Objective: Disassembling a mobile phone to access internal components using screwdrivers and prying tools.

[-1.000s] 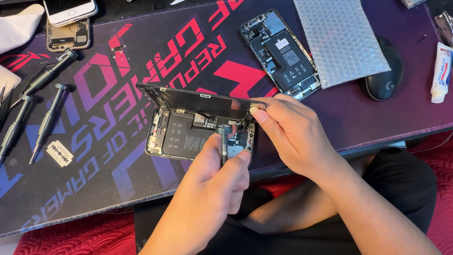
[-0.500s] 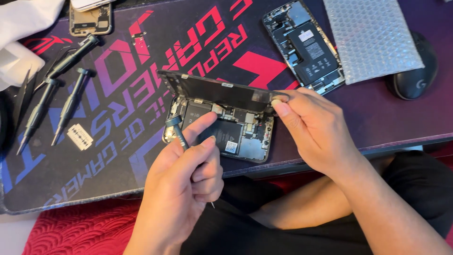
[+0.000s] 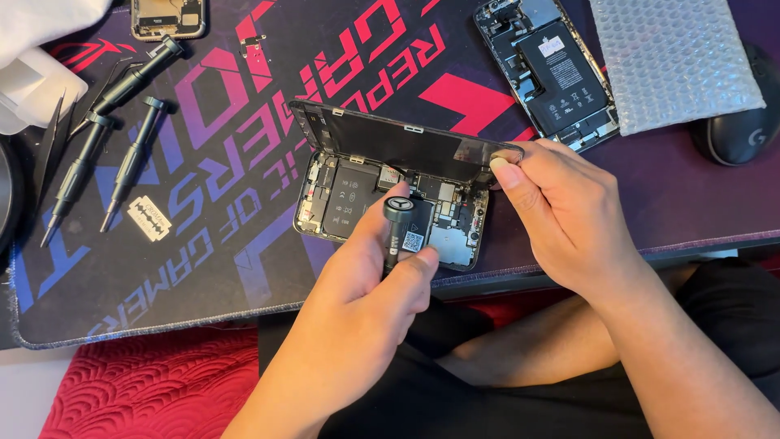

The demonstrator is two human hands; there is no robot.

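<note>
Near the lower centre of the frame we see the left hand [image 3: 370,280] closed around a short black screwdriver [image 3: 396,228] with a round knurled cap, its shaft pointing down into an opened phone [image 3: 357,199]. Just right of it, the right hand [image 3: 569,219] pinches the right edge of the phone's glossy black screen panel [image 3: 390,146], holding it lifted at a tilt above the phone's body, where a flat dark battery and small metal shields show. The phone lies near the front edge of a large printed mat [image 3: 227,268], purple and red, covering the surface. At the left lie three slim black screwdrivers [image 3: 130,162] and a thin steel razor blade [image 3: 149,218]. At the upper right sit a second opened phone [image 3: 552,73], a bubble-wrap pouch [image 3: 674,61] and a smooth black mouse [image 3: 743,134].
</note>
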